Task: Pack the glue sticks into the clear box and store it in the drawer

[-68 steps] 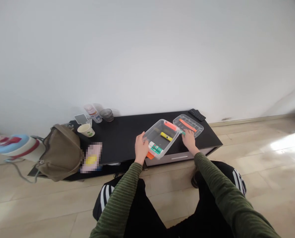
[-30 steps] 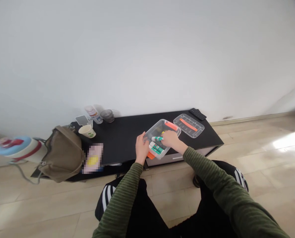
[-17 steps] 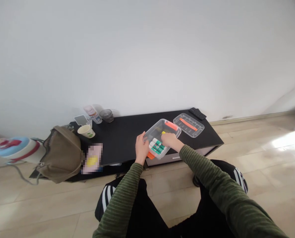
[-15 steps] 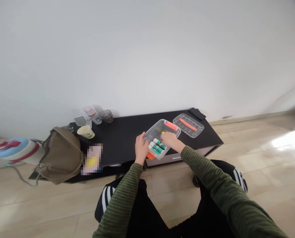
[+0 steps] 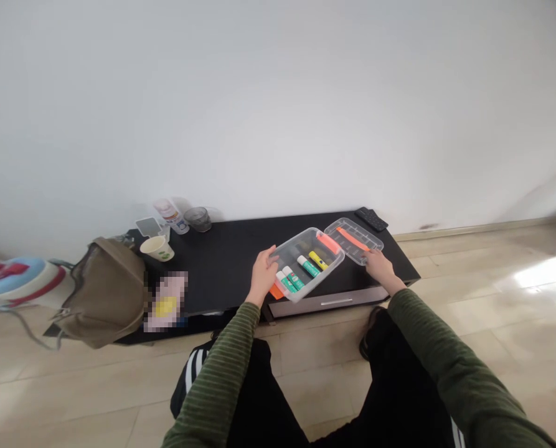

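Note:
A clear plastic storage box [image 5: 287, 250] with orange latches stands uncovered on the black cabinet. Three green-and-white glue sticks [image 5: 308, 266] and a yellow tube [image 5: 318, 260] with dark markings lie inside. My left hand [image 5: 262, 274] grips the box at its left end, near the orange latch. To the right of the box, its clear lid [image 5: 347, 247] with an orange handle lies on the cabinet, partly behind the box. My right hand [image 5: 379, 266] is closed on the lid's near right edge; the fingertips are partly hidden.
On the black cabinet [image 5: 226, 261] stand a paper cup [image 5: 157, 248], a glass bowl [image 5: 198, 219] and a pink-and-white bottle [image 5: 172, 216]. A brown bag [image 5: 104, 292] is at the left. Black remotes [image 5: 371, 219] lie at the back right.
My right hand has let go of the yellow tube inside the box and moved right onto the lid. The left hand stays at the box.

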The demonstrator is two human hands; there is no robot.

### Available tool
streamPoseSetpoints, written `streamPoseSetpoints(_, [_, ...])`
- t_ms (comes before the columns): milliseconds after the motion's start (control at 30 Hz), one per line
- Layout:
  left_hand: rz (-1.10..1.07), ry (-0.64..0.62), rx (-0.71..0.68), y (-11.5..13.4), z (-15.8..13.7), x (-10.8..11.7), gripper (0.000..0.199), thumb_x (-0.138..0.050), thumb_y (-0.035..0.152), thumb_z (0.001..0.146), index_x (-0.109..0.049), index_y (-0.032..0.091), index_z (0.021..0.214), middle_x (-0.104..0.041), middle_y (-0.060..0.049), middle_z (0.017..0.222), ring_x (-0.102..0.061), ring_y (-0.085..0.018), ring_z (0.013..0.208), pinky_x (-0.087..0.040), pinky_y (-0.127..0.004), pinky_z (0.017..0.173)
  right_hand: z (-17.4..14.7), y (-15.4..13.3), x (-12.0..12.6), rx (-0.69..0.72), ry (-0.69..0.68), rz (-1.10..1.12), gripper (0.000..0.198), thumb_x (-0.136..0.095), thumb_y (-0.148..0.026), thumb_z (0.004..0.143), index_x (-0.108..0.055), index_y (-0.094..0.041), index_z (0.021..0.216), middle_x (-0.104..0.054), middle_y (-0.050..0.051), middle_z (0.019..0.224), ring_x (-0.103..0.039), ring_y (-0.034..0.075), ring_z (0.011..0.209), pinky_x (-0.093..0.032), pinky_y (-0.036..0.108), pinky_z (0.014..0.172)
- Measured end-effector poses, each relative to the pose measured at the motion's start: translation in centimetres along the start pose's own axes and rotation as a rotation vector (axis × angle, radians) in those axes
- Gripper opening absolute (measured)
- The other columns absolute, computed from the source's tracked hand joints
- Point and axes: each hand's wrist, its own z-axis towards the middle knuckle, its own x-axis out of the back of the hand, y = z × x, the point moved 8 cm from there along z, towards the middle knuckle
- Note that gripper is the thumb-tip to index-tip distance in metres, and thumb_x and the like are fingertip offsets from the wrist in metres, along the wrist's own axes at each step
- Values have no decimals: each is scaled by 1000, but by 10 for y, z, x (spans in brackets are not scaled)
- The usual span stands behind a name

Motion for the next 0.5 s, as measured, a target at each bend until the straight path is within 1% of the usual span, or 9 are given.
streamPoseSetpoints(100, [-30,-38,1,-2,7,-4,59,-51,5,71,-64,17,127,-61,-13,136,-72,-23,109,-54,-41,102,1,19,-16,-2,-31,-49,39,-51,2,81,-73,-18,107,-66,15,121,-53,28,122,-48,37,91])
streamPoseSetpoints(267, [-89,-54,47,-6,20,-9,66,-54,7,68,-60,17,133,-64,-14,135,-72,-25,109,-54,-43,101,6,22,-20,110,-41,-103,26,-51,-4,85,-71,-19,90,-66,13,115,-54,27,116,-47,35,86])
streamPoseSetpoints(333, [-97,-16,52,-6,24,-9,64,-56,8,68,-60,16,132,-64,-15,135,-71,-24,109,-54,-42,102,7,19,-17,176,-35,-100,21,-53,-8,86,-70,-20,89,-66,12,113,-54,26,113,-46,35,86])
streamPoseSetpoints(400, [-81,46,57,-6,27,-8,57,-59,11,70,-63,17,127,-65,-14,133,-71,-23,109,-53,-39,102,6,16,-9,236,-1,-75,16,-55,-11,86,-68,-20,91,-66,11,111,-55,26,111,-45,36,86])
streamPoseSetpoints(433, [-62,78,69,-6,28,-8,52,-61,14,72,-64,17,123,-67,-13,129,-70,-22,107,-53,-38,100,6,15,-3,252,32,-50,14,-56,-13,87,-67,-20,92,-66,11,110,-55,27,111,-44,36,87])
streamPoseSetpoints(500, [8,146,122,-8,28,-4,38,-65,23,76,-67,17,113,-72,-11,114,-70,-22,100,-55,-36,93,6,14,14,245,137,28,12,-55,-15,88,-64,-20,94,-67,12,109,-56,27,110,-43,37,89])
